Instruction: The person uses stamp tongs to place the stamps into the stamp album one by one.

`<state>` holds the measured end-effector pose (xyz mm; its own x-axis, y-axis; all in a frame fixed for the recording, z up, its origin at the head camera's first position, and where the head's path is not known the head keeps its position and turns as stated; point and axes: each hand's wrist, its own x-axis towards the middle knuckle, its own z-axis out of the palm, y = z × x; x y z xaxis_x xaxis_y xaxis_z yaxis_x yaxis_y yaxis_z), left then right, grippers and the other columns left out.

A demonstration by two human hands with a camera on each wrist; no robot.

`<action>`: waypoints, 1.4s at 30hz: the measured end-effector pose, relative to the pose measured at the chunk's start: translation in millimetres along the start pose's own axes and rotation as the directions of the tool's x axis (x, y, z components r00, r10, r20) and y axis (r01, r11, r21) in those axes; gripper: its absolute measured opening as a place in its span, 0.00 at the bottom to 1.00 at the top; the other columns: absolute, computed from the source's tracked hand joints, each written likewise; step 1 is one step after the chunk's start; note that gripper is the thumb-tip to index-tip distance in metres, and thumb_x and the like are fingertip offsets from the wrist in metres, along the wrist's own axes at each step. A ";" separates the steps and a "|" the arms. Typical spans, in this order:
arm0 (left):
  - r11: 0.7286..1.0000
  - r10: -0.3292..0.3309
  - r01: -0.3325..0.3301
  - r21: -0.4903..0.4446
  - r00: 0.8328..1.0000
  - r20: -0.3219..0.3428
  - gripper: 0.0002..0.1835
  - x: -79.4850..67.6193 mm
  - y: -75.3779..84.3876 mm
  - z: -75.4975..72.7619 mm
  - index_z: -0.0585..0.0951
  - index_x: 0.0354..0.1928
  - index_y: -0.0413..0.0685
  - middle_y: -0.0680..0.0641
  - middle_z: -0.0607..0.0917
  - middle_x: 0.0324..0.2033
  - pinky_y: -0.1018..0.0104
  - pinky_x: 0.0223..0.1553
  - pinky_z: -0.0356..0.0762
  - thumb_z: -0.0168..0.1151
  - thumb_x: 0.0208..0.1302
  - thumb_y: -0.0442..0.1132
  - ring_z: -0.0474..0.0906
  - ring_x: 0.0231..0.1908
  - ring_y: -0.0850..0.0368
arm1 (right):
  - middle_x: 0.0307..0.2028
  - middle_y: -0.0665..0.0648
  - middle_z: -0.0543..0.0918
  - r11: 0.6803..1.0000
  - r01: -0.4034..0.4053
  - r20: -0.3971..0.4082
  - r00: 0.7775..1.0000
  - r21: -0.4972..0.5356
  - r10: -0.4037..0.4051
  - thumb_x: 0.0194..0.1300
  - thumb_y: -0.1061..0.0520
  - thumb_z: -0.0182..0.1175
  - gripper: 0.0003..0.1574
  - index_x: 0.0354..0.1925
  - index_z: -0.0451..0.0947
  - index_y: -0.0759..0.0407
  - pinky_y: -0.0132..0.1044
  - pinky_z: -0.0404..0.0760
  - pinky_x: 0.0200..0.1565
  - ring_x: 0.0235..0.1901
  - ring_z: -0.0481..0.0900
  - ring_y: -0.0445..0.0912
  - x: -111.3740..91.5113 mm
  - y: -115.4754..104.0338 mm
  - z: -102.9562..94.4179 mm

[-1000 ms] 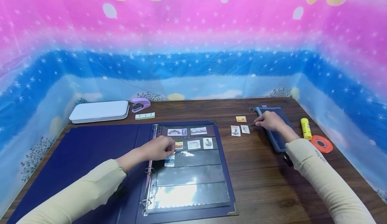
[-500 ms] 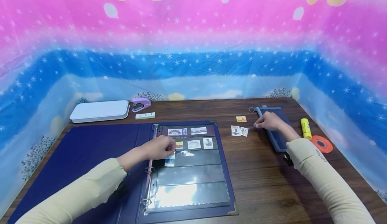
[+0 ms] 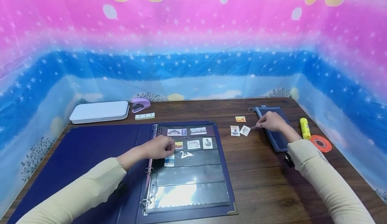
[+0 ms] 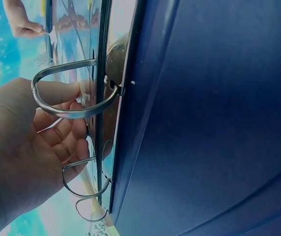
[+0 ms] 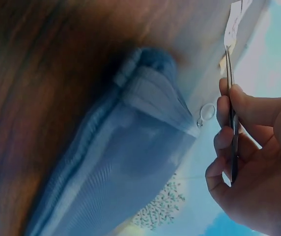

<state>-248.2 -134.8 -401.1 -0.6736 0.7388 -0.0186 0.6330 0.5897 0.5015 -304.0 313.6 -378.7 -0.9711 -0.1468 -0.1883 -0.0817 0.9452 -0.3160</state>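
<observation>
My right hand (image 3: 272, 121) pinches metal tweezers (image 5: 232, 115) between thumb and fingers. Their tips meet the edge of a small pale stamp (image 3: 245, 130), tilted beside another stamp (image 3: 234, 130) on the table. Slightly farther back lies an orange stamp (image 3: 240, 119). My left hand (image 3: 159, 147), fingers curled, touches the pocket page (image 3: 193, 175) of an open navy ring binder (image 3: 99, 160). A blue stamp (image 3: 169, 161) shows just below it. In the left wrist view, a metal ring (image 4: 71, 114) crosses in front of the fingers, so whether they pinch anything is unclear.
Several stamps sit in the page's upper pockets. Under my right hand lies a blue zip pouch (image 3: 281, 143). Right of it are a yellow glue stick (image 3: 305, 128) and an orange tape roll (image 3: 321, 143). A white case (image 3: 99, 112) and a purple stapler (image 3: 140, 105) stand back left.
The pale stamp at the tweezers has shifted and turned, first touching its neighbour, now tilted slightly apart from it. My left hand stays in place on the page.
</observation>
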 end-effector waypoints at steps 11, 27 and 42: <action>1.000 0.007 -0.007 -0.015 1.000 0.015 0.05 -0.4 -2.1 -2.9 0.78 0.26 0.45 0.54 0.76 0.19 0.76 0.25 0.65 0.58 0.58 0.30 0.64 0.20 0.69 | 0.31 0.66 0.82 0.996 0.085 -0.177 0.981 0.024 -0.079 0.65 0.58 0.53 0.15 0.44 0.82 0.62 0.33 0.56 0.19 0.12 0.53 0.40 -7.3 -22.8 -16.2; 0.999 -0.038 0.037 0.023 0.999 0.029 0.05 5.4 8.0 -3.7 0.76 0.23 0.46 0.54 0.76 0.17 0.77 0.25 0.65 0.63 0.53 0.33 0.65 0.19 0.69 | 0.41 0.60 0.85 0.890 0.401 -0.055 0.915 0.215 -0.399 0.64 0.58 0.57 0.11 0.40 0.85 0.59 0.34 0.68 0.32 0.27 0.75 0.44 7.1 -140.4 28.2; 0.998 -0.034 0.035 -0.044 0.999 0.024 0.07 3.7 6.7 -3.1 0.76 0.23 0.45 0.55 0.74 0.16 0.76 0.26 0.63 0.65 0.54 0.34 0.63 0.19 0.68 | 0.40 0.58 0.86 0.904 0.391 0.054 0.913 0.171 -0.405 0.63 0.58 0.57 0.11 0.39 0.85 0.58 0.29 0.64 0.23 0.13 0.62 0.38 15.7 -187.9 64.1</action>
<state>-247.6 -129.1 -395.1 -0.6854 0.7260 -0.0564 0.5916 0.6003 0.5383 -289.6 115.0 -381.9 -0.8410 -0.5329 -0.0937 -0.4156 0.7471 -0.5187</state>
